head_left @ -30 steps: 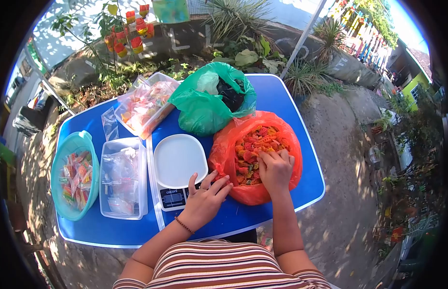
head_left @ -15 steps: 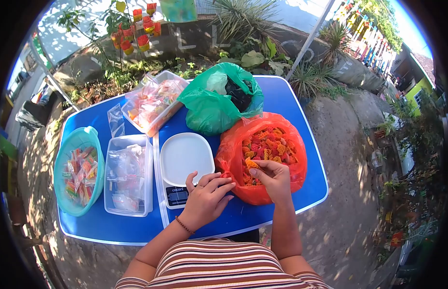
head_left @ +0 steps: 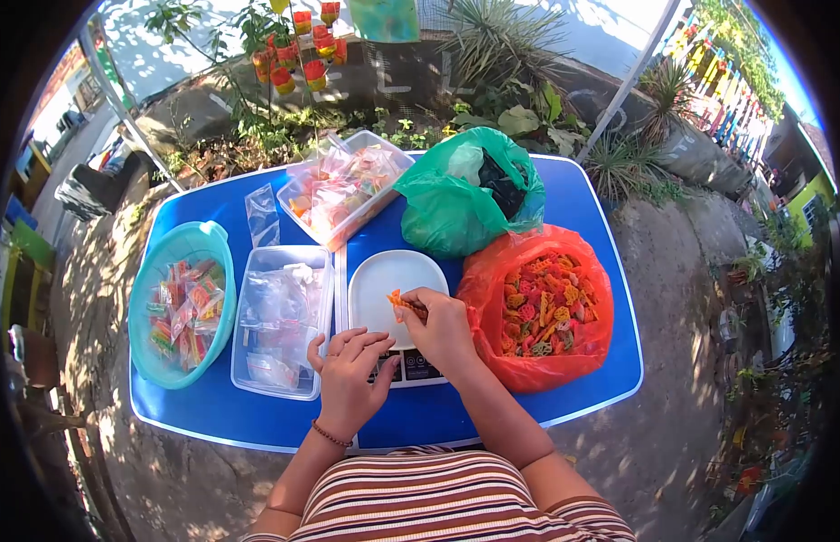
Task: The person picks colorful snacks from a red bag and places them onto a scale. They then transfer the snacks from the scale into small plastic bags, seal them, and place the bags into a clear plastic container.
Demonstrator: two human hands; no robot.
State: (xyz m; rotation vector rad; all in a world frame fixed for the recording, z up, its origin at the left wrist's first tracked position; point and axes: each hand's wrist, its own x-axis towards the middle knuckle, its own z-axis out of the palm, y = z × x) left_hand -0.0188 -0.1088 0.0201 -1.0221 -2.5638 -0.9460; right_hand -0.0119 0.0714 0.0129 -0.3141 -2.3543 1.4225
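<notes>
My right hand [head_left: 440, 327] is closed on orange dry pieces [head_left: 399, 303], holding them over the white plate [head_left: 375, 271] of a kitchen scale. At the scale's front edge, my left hand [head_left: 350, 372] is open with fingers spread, holding nothing, and partly covers the dark display panel [head_left: 417, 367]. To the right of the scale stands a red plastic bag [head_left: 481, 298] with its mouth wide apart, full of small orange, red and green dry pieces [head_left: 548, 307], some of them wheel-shaped or lattice-like.
Left of the scale are a clear plastic box [head_left: 280, 390] of small clear bags and a turquoise basket [head_left: 142, 336] of filled packets. Behind stand another box [head_left: 377, 206] of packets and a green bag [head_left: 447, 217]. A flat clear bag [head_left: 263, 217] lies on the blue table [head_left: 203, 406].
My right hand has moved left from the red bag to above the scale, with orange pieces in it. My left hand has left the bag's knotted edge. The head view has shifted.
</notes>
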